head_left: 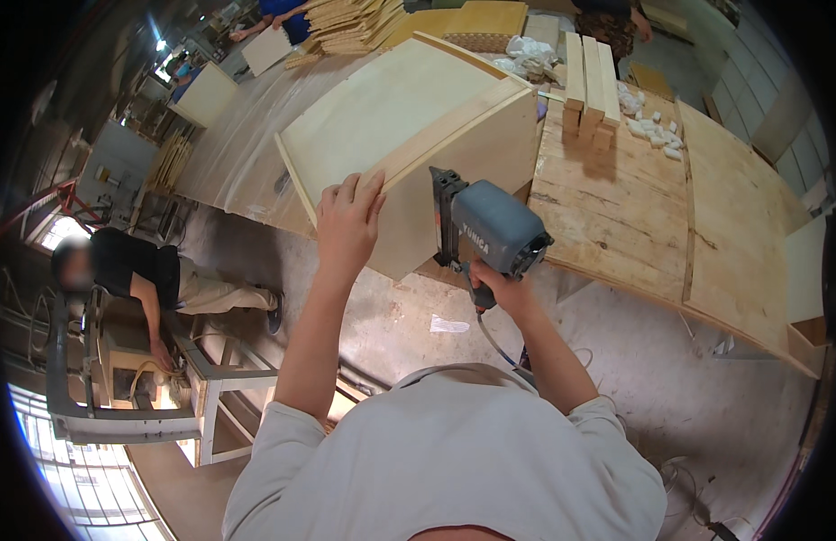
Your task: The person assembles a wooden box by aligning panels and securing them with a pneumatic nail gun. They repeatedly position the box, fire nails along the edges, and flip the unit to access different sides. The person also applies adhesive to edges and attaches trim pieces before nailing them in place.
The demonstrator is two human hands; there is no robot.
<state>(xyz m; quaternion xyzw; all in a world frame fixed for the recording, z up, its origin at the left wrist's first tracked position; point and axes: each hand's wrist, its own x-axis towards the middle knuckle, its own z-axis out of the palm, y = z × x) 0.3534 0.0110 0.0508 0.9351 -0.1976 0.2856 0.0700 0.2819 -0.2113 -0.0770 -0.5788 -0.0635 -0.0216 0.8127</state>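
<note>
A pale wooden box (382, 101) with raised edge strips lies tilted across the near side of the workbench. My left hand (347, 221) is closed over its near left corner, fingers lying on the light wood strip (454, 129) along the edge. In my right hand (503, 284) is the handle of a dark grey-blue air nail gun (497, 227). The gun's black nose stands upright beside the box's near side panel (409, 221), its tip just below the strip; whether it touches the panel I cannot tell. An air hose (494, 338) runs down from the handle.
Right of the box, a plywood tabletop (616, 216) bears stacked wood bars (587, 86) and small white blocks (657, 133). Thin boards (355, 22) are piled at the back. A co-worker (156, 270) bends over a machine frame (129, 424) at left; others stand behind the bench.
</note>
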